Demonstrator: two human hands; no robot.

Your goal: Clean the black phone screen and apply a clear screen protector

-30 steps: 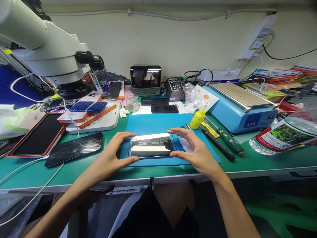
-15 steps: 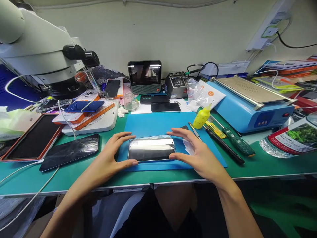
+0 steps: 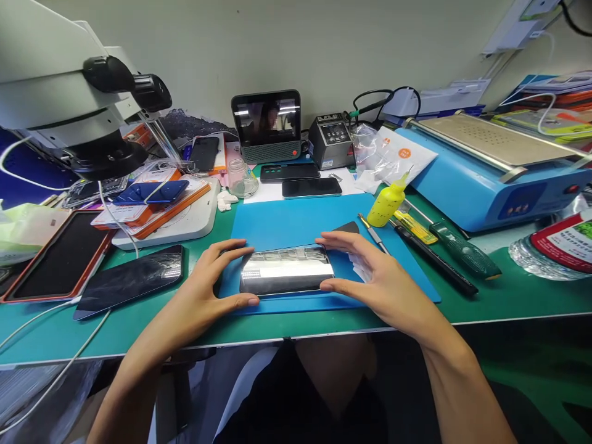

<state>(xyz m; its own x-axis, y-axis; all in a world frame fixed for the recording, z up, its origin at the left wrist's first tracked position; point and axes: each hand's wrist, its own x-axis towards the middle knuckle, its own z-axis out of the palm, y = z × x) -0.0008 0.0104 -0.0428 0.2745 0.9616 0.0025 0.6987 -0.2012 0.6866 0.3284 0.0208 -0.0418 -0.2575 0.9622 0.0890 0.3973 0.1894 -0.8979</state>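
At the blue mat (image 3: 296, 219): 1 phone (image 3: 287, 270), glossy face up.
Left hand (image 3: 210, 285): fingers spread wide, tips at phone's left corners.
Right hand (image 3: 386, 287): fingers likewise wide, at right corners.
Grip: holding or merely touching, cannot tell.

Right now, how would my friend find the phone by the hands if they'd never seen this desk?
Find the green table and the blue mat on it. Near the mat's front edge, between the left hand and the right hand, is a phone. A bright white band crosses its glossy screen, unlike the darker phones behind the mat.
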